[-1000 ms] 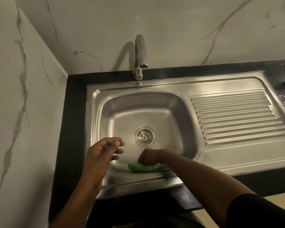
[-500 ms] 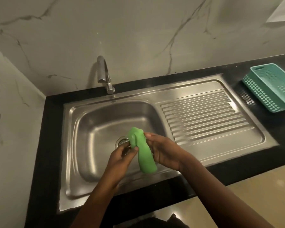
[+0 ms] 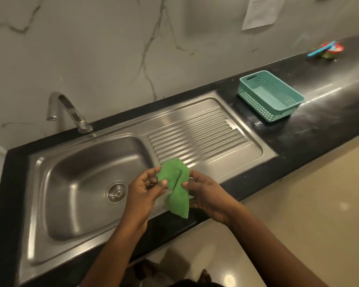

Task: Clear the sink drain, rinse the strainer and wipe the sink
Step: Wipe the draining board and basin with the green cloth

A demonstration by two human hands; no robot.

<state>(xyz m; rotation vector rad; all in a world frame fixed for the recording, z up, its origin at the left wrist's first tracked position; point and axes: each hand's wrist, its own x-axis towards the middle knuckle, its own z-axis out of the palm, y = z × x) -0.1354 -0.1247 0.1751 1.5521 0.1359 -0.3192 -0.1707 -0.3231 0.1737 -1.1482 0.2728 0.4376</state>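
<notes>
Since half a second before, both hands had spread the green cloth (image 3: 175,184) wider — left hand (image 3: 142,190) and right hand (image 3: 205,192) pinching its edges — above the sink's (image 3: 75,162) front rim.

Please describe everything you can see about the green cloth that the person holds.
The small green cloth looks like soft, slightly fuzzy fabric, plain, without pattern. The left hand and right hand pinch it at its upper part, so the top is spread and creased while the lower end hangs down loosely. It is lifted in the air above the front edge of the stainless steel sink, touching nothing else.
</notes>
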